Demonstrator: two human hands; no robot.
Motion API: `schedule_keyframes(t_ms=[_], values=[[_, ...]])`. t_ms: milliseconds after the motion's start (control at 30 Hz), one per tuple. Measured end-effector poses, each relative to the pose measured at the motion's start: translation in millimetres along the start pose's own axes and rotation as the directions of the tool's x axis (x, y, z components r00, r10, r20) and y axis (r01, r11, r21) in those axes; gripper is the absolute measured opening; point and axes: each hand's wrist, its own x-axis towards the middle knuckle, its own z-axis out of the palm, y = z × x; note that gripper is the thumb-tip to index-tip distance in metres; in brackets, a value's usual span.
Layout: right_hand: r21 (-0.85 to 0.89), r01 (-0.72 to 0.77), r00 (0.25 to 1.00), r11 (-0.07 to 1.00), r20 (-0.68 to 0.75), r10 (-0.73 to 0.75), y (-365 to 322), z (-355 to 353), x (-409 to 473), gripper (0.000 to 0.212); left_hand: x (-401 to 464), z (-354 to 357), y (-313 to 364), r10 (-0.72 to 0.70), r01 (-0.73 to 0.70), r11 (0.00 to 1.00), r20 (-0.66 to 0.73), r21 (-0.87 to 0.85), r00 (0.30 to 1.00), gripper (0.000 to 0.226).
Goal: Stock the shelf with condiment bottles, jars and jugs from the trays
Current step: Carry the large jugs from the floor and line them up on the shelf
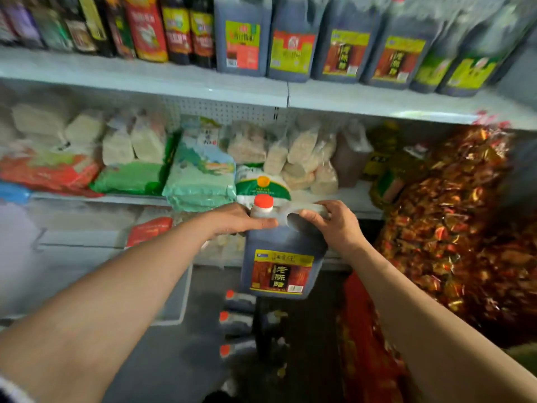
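Jug of dark liquid held up before the shelf (203,91).
Right hand (334,225) fingers curl round the red-capped jug (279,257) handle; left hand (241,221) grips its neck.

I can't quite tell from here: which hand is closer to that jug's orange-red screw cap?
The left. The left hand holds the dark plastic jug by its neck, right under the orange-red screw cap. The right hand grips the handle, off to the cap's right.

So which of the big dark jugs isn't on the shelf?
The jug with the orange cap, in mid-air. The left hand grips its neck and the right hand its handle. The other jugs stand on the top shelf.
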Motion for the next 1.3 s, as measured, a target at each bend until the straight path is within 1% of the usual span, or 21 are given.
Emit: schedule_keyframes(t_ms=[67,167,200,267,300,333,433,500,533,633,667,700,767,800,867,933,1000,1033,1100,1200,1300], values=[[-0.031,0.028,0.999,0.999,-0.025,-0.029,-8.1,-16.4,35.2,0.057,15.6,-29.7,22.5,0.029,-0.029,1.000,-0.036,0.002,0.999,0.066],[-0.029,0.038,0.997,0.999,-0.068,-0.040,-21.8,-40.2,84.8,0.071,44.8,-71.3,51.8,0.072,-0.073,0.997,-0.067,-0.013,0.995,0.068],[-0.025,0.033,0.996,0.999,-0.086,-0.035,-25.7,-49.4,99.4,0.070,56.8,-83.5,61.0,0.097,-0.098,0.995,-0.077,-0.015,0.992,0.078],[-0.016,0.041,0.992,0.999,-0.117,-0.042,-32.1,-68.8,126.1,0.060,80.6,-105.6,80.7,0.153,-0.154,0.988,-0.079,-0.014,0.985,0.099],[-0.017,0.050,0.991,0.999,-0.126,-0.051,-33.3,-77.7,140.2,0.055,93.7,-115.4,91.0,0.166,-0.167,0.986,-0.082,-0.003,0.983,0.101],[-0.018,0.052,0.989,0.998,-0.138,-0.054,-35.6,-87.4,153.8,0.050,106.8,-124.3,101.6,0.173,-0.174,0.985,-0.085,0.002,0.981,0.100],[-0.007,0.091,0.982,0.996,-0.168,-0.091,-43.2,-118.3,191.5,0.043,130.5,-146.3,144.0,0.188,-0.189,0.982,-0.089,-0.002,0.978,0.077],[-0.008,0.131,0.977,0.991,-0.170,-0.131,-46.7,-139.9,217.6,0.047,149.0,-161.6,170.4,0.196,-0.198,0.980,-0.127,0.001,0.972,0.088],[0.003,0.146,0.973,0.989,-0.181,-0.143,-47.7,-151.4,231.1,0.049,157.2,-168.9,184.5,0.201,-0.202,0.979,-0.141,0.006,0.969,0.088],[0.051,0.186,0.965,0.981,-0.198,-0.172,-42.9,-183.1,280.0,0.058,188.2,-188.4,222.6,0.214,-0.224,0.974,-0.202,-0.030,0.956,0.052],[0.066,0.211,0.960,0.975,-0.200,-0.195,-42.2,-193.5,298.7,0.063,198.9,-195.2,233.9,0.214,-0.227,0.973,-0.234,-0.032,0.949,0.047],[0.089,0.236,0.956,0.968,-0.198,-0.215,-43.3,-204.2,316.6,0.068,206.8,-202.3,246.1,0.220,-0.233,0.972,-0.261,-0.021,0.940,0.047],[0.129,0.257,0.954,0.958,-0.192,-0.230,-44.9,-223.7,353.3,0.077,224.1,-216.0,267.1,0.230,-0.250,0.967,-0.291,-0.036,0.929,0.062],[0.136,0.267,0.953,0.954,-0.181,-0.241,-46.2,-232.8,370.3,0.072,231.8,-222.3,276.8,0.220,-0.245,0.968,-0.309,-0.045,0.925,0.070],[0.151,0.276,0.954,0.949,-0.164,-0.251,-47.2,-248.3,399.6,0.051,244.5,-233.7,295.9,0.222,-0.260,0.963,-0.343,-0.069,0.913,0.081],[0.193,0.295,0.950,0.936,-0.166,-0.265,-44.4,-257.6,426.4,0.045,256.4,-240.4,313.0,0.222,-0.282,0.953,-0.384,-0.107,0.896,0.086],[0.235,0.328,0.943,0.915,-0.142,-0.301,-38.4,-259.8,449.4,0.034,271.6,-242.8,323.3,0.216,-0.313,0.938,-0.451,-0.151,0.866,0.082],[0.242,0.341,0.939,0.908,-0.127,-0.319,-33.5,-258.3,460.6,0.034,276.4,-241.6,327.3,0.210,-0.323,0.931,-0.478,-0.167,0.853,0.075],[0.243,0.346,0.938,0.906,-0.117,-0.327,-23.3,-253.1,479.9,0.049,289.8,-238.4,328.9,0.208,-0.335,0.928,-0.516,-0.166,0.831,0.067],[0.246,0.329,0.943,0.912,-0.140,-0.303,-10.2,-245.8,499.3,0.061,305.3,-236.9,327.7,0.187,-0.330,0.928,-0.548,-0.175,0.815,0.068],[0.199,0.304,0.949,0.932,-0.147,-0.278,-5.2,-242.0,511.8,0.056,314.2,-240.8,327.3,0.172,-0.327,0.927,-0.567,-0.183,0.805,0.068]])
